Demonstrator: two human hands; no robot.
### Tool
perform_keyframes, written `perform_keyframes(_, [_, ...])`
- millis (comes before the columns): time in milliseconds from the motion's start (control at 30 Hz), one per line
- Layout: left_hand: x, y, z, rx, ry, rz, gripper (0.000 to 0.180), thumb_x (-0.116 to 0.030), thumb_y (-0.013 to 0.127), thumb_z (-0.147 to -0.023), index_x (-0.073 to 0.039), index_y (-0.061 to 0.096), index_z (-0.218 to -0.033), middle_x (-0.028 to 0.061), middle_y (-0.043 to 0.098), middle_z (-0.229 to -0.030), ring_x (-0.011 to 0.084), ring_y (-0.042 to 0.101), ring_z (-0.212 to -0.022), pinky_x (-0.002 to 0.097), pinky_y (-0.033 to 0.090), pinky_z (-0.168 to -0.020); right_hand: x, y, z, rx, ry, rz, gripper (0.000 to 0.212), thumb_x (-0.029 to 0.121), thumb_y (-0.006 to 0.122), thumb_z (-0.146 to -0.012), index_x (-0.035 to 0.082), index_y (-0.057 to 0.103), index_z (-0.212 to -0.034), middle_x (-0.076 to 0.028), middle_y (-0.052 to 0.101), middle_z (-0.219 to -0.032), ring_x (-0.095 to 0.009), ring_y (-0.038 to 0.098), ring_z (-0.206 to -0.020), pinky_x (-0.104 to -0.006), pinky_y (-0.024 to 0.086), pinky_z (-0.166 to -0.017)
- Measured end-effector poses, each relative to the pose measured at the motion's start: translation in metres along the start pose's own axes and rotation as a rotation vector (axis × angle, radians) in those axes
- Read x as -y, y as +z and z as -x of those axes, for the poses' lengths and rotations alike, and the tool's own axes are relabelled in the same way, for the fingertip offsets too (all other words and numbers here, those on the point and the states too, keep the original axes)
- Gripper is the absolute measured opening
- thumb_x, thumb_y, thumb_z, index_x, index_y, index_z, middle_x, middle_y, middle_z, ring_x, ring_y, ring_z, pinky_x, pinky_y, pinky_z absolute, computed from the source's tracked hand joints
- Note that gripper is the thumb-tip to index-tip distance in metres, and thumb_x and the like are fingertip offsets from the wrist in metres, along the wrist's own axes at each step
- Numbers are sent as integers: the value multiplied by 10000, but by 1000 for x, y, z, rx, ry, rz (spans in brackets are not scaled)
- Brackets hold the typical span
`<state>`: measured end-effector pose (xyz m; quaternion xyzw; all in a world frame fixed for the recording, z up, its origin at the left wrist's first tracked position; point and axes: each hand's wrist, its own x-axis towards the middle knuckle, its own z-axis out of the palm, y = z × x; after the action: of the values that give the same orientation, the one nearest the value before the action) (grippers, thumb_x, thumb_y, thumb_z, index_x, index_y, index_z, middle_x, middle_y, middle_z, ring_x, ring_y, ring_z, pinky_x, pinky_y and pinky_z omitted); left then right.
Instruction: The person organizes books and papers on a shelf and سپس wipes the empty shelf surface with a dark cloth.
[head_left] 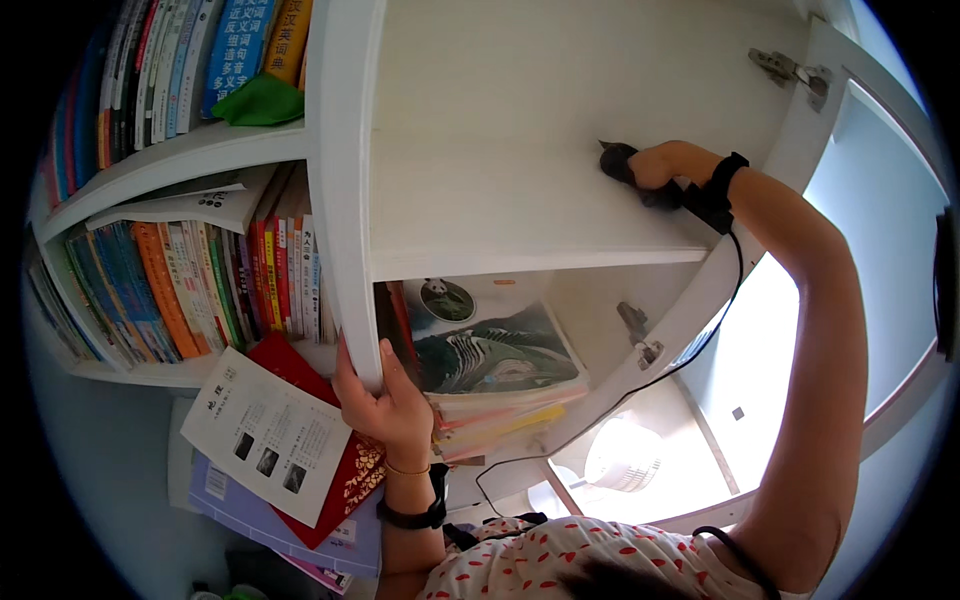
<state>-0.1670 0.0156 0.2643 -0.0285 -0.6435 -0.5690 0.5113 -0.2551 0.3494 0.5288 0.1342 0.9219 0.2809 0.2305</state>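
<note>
My right hand (660, 166) reaches into the upper compartment of a white cabinet. It is closed on a bunched dark cloth (618, 160), which lies against the white shelf board (500, 225). Lower down, my left hand (392, 405) wraps round the edge of the upright white panel (347, 150), thumb on one side and fingers on the other. Close beside that hand, in the lower compartment, lies a stack of books topped by a green landscape cover (490, 345). Dark straps circle both wrists, and a black cable runs down from the right one.
Bookshelves at the left hold rows of books (160, 285) and a green cloth (260, 101). Below them stick out a printed sheet (265, 430), a red folder (350, 480) and a lilac book (240, 500). The open cabinet door (870, 150) stands at the right, near a white fan (622, 453).
</note>
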Motion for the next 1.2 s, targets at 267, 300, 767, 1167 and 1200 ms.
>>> perform_keyframes(267, [-9,7,4,-9,-100,122,357,-91,618,-836,38,501,-1147,157,591,-1000,245,603,-877,336,494,-753,31,-5,11,-194,-134,38,278,101,464,-787,-123,600,-880,-242,603,-910,-317,576,-831,-401,440,-723])
perform_keyframes(300, [-7,2,0,-25,-88,109,357,-91,618,-836,38,501,-1147,157,591,-1000,245,603,-877,336,494,-753,62,-23,27,-299,-177,-66,275,90,458,-785,-129,590,-887,-253,602,-927,-329,577,-851,-412,432,-744])
perform_keyframes(767, [-6,3,0,-5,-11,102,350,-134,627,-839,70,519,-1101,196,609,-978,249,619,-805,313,501,-690,152,-9,135,-732,-715,-285,408,54,435,-781,-53,448,-1175,-240,581,-983,-373,572,-887,-422,429,-810])
perform_keyframes(1167, [-3,2,0,9,-23,122,359,-119,617,-846,67,505,-1133,176,605,-1017,215,606,-846,318,499,-736,47,75,159,-331,135,-293,244,46,513,-717,-107,613,-878,-243,623,-816,-335,632,-756,-382,497,-684])
perform_keyframes(1200, [-2,0,-1,-4,-12,136,361,-119,617,-846,69,505,-1133,176,605,-1019,214,605,-847,315,497,-738,53,72,168,-271,117,-262,245,83,521,-728,-100,613,-862,-234,621,-814,-333,620,-756,-397,483,-681])
